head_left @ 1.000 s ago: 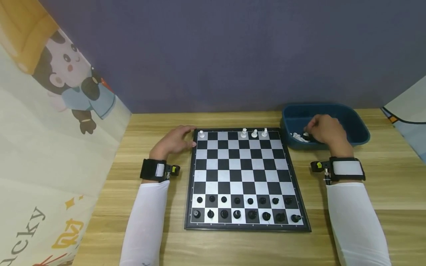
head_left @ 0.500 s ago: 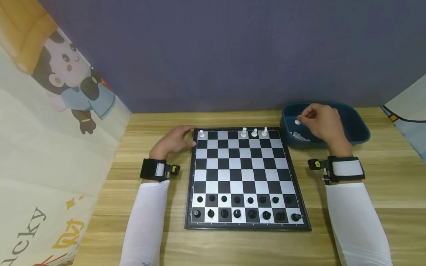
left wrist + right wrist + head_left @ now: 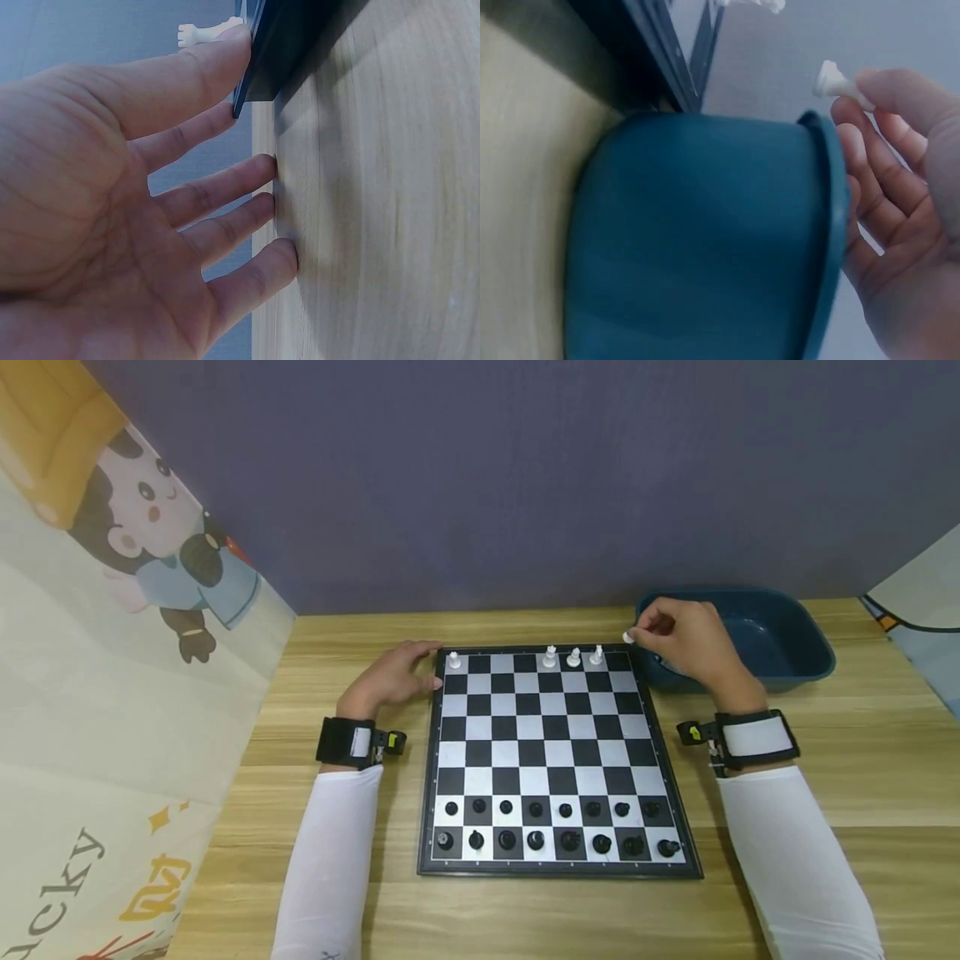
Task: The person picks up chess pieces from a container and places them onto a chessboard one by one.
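My right hand [image 3: 693, 643] pinches a small white chess piece [image 3: 627, 637] between thumb and forefinger, over the left rim of a blue tub [image 3: 783, 639]. In the right wrist view the piece's flared base [image 3: 829, 79] points away from the fingers, which hide its head. On the left, my left hand [image 3: 386, 681] rests at the chessboard's [image 3: 540, 727] far left corner. Its thumb and forefinger touch the board's edge; the other fingertips reach the tabletop. A white rook [image 3: 199, 34] stands near that thumb, and three white pieces [image 3: 573, 657] stand farther right along the far row.
Several black chess pieces [image 3: 536, 840] fill the board's two near rows. The tub stands against the board's far right side, with white pieces partly hidden under the right hand. A dark wall [image 3: 480, 493] rises behind the wooden table [image 3: 570, 918].
My right hand has risen out of the tub with a white chess piece and moved left to the board's far right corner. The left hand has stayed in place.
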A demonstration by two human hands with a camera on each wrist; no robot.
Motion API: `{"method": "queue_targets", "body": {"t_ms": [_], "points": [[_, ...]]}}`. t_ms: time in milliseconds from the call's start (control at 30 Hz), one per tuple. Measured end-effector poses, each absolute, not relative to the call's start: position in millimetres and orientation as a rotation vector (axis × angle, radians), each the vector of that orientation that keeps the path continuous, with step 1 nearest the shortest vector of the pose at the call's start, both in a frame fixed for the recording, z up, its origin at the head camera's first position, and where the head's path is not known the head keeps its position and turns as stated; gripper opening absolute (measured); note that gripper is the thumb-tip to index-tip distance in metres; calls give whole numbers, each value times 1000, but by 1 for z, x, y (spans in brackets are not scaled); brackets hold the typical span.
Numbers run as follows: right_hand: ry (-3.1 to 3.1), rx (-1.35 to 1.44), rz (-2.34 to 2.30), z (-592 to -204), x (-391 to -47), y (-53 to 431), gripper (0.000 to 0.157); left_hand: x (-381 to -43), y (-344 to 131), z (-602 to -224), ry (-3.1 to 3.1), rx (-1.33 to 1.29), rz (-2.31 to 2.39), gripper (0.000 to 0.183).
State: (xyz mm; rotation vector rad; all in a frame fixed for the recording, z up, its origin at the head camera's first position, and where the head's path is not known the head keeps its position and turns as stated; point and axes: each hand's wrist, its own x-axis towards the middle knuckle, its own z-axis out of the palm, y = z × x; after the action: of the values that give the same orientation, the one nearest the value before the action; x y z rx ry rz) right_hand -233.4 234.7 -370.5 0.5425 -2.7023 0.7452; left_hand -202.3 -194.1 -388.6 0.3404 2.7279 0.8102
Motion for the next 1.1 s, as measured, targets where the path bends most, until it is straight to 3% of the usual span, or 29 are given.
{"method": "queue_targets", "body": {"t_ms": [1100], "points": [[-2941, 615, 497, -388, -238, 223, 12, -204, -194, -391, 2718, 327, 820, 67]]}}
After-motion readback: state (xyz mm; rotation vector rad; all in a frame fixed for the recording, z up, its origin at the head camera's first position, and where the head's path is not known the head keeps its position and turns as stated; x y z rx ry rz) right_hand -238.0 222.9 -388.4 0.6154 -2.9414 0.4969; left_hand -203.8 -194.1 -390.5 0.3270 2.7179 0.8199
